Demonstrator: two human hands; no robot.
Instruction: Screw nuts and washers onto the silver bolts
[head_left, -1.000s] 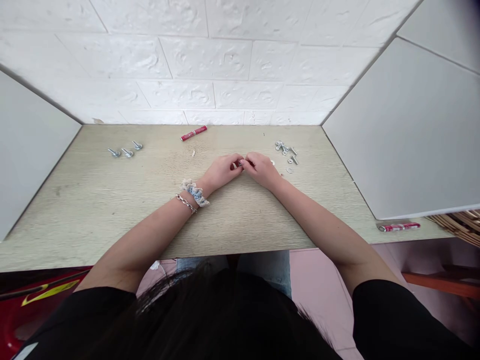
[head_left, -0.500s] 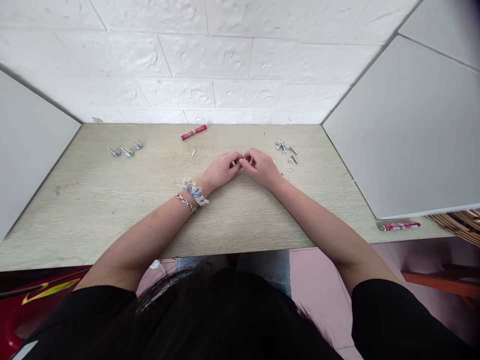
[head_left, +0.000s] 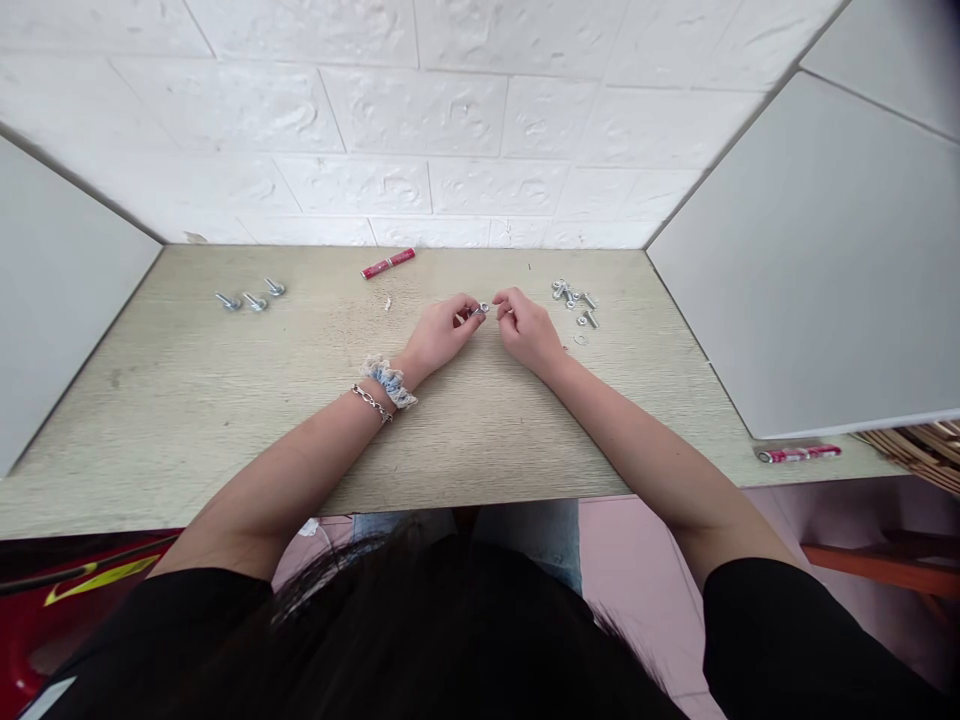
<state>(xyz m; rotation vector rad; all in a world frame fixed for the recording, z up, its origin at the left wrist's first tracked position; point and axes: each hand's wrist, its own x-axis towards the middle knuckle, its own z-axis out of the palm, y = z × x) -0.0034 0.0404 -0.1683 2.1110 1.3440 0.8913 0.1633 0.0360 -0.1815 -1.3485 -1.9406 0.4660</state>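
My left hand (head_left: 441,335) pinches a small silver bolt (head_left: 481,310) just above the wooden table (head_left: 225,400). A scrunchie and a chain bracelet sit on that wrist. My right hand (head_left: 527,328) is a short way to the right of the bolt, fingers curled; whether they hold anything is too small to tell. A loose pile of bolts, nuts and washers (head_left: 574,302) lies just right of my right hand. Three assembled bolts (head_left: 250,298) rest in a row at the far left.
A red tube (head_left: 388,264) lies near the white brick wall at the back. Grey panels close the table on the left (head_left: 52,290) and right (head_left: 810,260). Another red tube (head_left: 796,454) lies at the right panel's foot, beside a wicker basket (head_left: 919,450).
My hands have drawn slightly apart and shifted a little toward the wall; the bolt now shows at my left fingertips.
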